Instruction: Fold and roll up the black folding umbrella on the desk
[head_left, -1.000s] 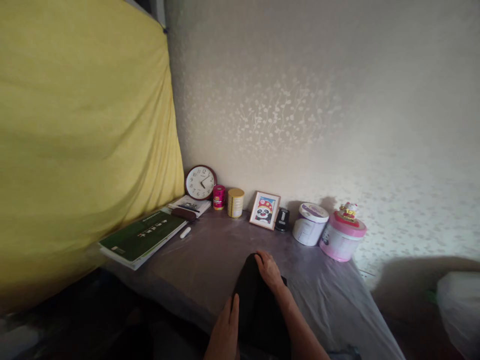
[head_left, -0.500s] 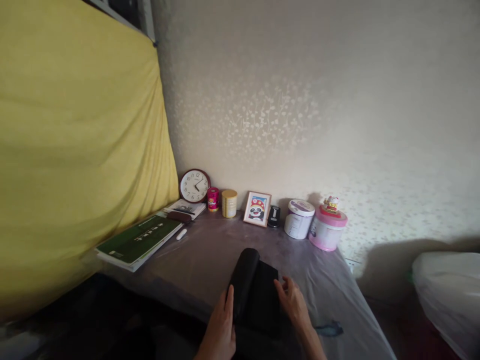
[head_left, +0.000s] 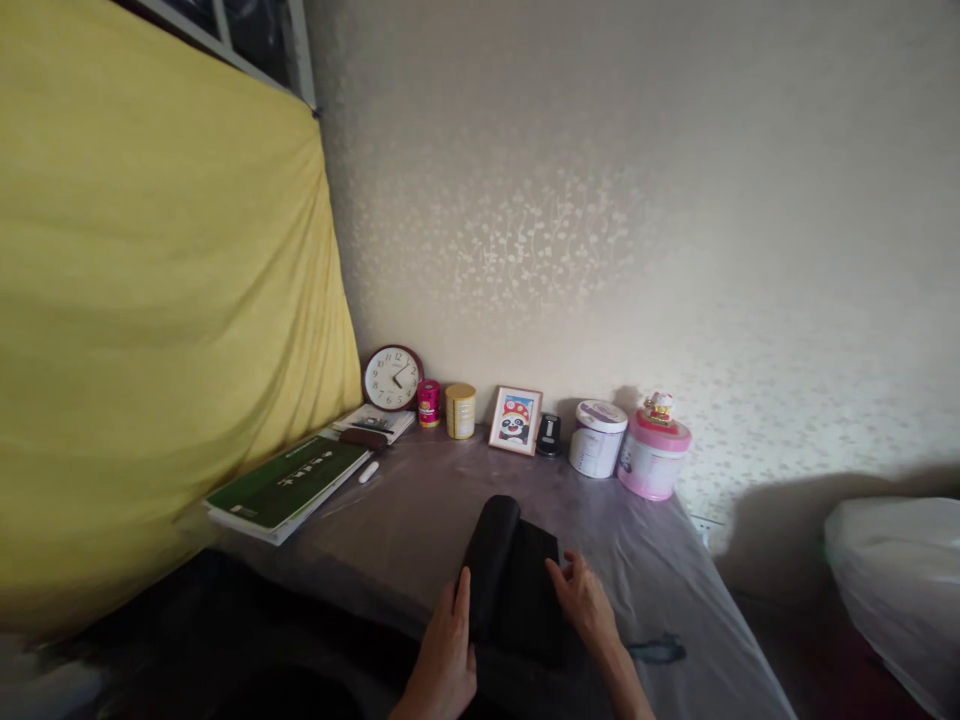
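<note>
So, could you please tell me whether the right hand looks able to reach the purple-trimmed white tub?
Probably yes: only grey tablecloth shows between the right hand and the purple-trimmed white tub, though the hand's fingers seem to touch the black folded item and may need to leave it.

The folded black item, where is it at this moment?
Low in the head view, just right of centre, the folded black item is between the left hand and the right hand.

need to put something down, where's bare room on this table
Bare tablecloth: between green book and held black item, beyond that item toward picture frame, and between right hand and pink-lidded tub. Crowded: the back, from clock to tub.
</note>
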